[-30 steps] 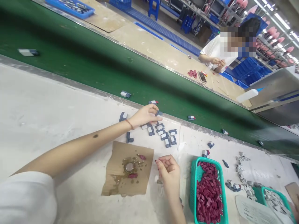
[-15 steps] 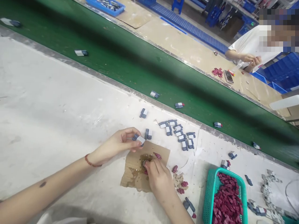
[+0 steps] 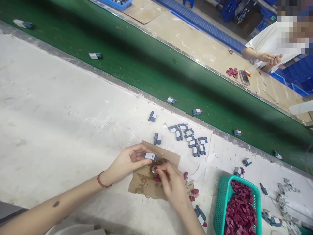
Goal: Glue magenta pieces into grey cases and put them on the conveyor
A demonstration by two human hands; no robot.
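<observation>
While the right hand (image 3: 174,184) pinches a small maroon piece (image 3: 156,168) between narrowed fingers at the round dish (image 3: 153,170), the left hand (image 3: 127,161) grips a blue-and-white block (image 3: 148,156) above the cardboard (image 3: 146,186), having come from the belt's edge a second ago. Maroon pieces crowd the green basket (image 3: 218,209); several blocks (image 3: 195,150) on the surface (image 3: 97,107) lack maroon tips, while some on the green belt (image 3: 137,71) have them.

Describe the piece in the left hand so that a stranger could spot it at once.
Below the green belt, a brown cardboard sheet lies on the pale worktop. Over its upper left part, the left hand holds the blue-grey and white piece. Unlike the similar pieces on worktop and belt, it is gripped between thumb and fingers.
</observation>
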